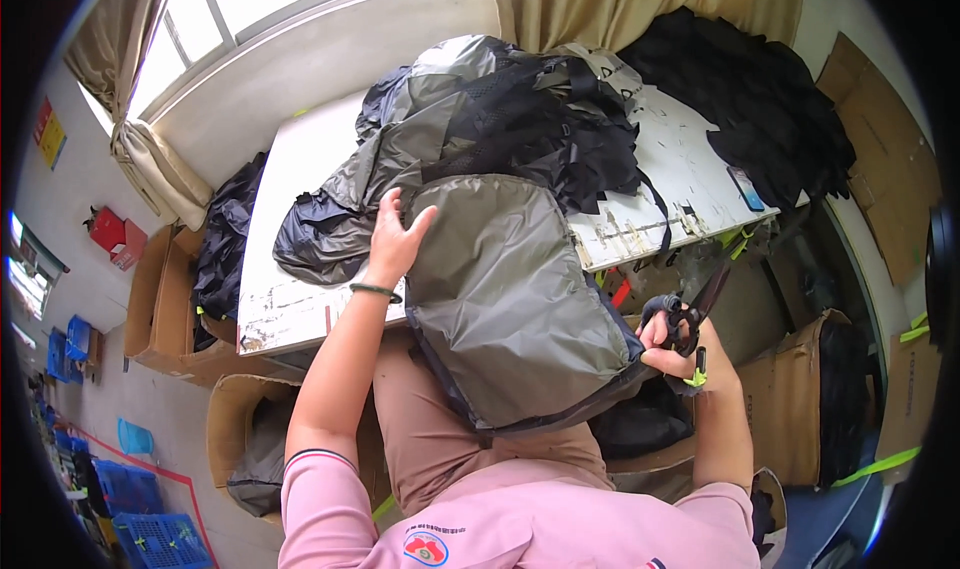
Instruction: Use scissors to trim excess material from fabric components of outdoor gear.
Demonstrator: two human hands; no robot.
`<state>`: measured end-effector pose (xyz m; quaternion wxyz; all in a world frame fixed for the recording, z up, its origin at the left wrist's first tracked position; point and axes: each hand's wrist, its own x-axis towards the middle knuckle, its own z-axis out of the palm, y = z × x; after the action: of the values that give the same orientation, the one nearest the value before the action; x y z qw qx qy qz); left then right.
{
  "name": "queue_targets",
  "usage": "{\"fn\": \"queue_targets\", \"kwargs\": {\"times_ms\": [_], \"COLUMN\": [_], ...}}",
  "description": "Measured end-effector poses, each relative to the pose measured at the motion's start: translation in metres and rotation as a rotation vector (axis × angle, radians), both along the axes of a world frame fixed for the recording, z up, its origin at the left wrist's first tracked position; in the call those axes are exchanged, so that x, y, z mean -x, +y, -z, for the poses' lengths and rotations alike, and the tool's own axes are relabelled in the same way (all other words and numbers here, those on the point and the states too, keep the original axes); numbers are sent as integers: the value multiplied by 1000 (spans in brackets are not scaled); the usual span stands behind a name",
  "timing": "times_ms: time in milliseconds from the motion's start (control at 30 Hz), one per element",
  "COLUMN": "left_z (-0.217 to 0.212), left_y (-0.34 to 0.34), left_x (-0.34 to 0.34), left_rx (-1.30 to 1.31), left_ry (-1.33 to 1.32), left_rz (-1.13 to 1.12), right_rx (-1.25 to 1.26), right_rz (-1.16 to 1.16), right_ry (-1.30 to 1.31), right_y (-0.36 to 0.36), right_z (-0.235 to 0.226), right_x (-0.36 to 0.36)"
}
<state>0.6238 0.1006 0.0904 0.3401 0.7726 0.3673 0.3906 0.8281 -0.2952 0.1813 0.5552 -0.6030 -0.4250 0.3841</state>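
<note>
A: We are starting at our left hand [393, 237]: it is lying spread and flat, fingers open, pressing on the upper left corner of the grey bag [510, 299], gripping nothing.

B: And our right hand [672, 347] is closing around the black scissors [695, 309], blades pointing up and away, just beside the bag's right edge. The bag itself is draping from the edge of the white table [300, 169] down over our lap.

A: What are we risking here? We are judging that the blades are sitting very near the thin fabric, so a careless turn of the wrist could be nicking it (or catching the black trim along the lower edge).

B: We are also thinking the slick cloth could be sliding off our knees, since only one flat palm is pinning it.

A: Counting now: one grey bag under our hands, one pair of scissors, one wristband [375, 290] on the left wrist.

B: Behind it we are seeing one heap of grey and black bags [500, 109] on the table (too tangled to count), a second dark heap [750, 99] at the far right, and at least three cardboard boxes [800, 399] around the table.
</note>
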Motion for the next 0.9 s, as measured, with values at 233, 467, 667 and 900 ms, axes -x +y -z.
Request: {"fn": "queue_targets", "kwargs": {"times_ms": [233, 467, 667, 900], "left_z": [13, -80, -15, 104], "left_y": [5, -135, -196, -252], "left_x": [-1, 134, 281, 410], "left_rx": [593, 608, 663, 1196], "left_ry": [-85, -762, -559, -31], "left_rz": [293, 439, 298, -172], "right_rx": [-62, -184, -107, 143], "right_rz": [265, 649, 307, -54], "right_ry": [-220, -649, -727, -584], "right_y": [-42, -110, -45, 60], "right_z": [-10, -104, -103, 119], "right_x": [-7, -86, -48, 24]}}
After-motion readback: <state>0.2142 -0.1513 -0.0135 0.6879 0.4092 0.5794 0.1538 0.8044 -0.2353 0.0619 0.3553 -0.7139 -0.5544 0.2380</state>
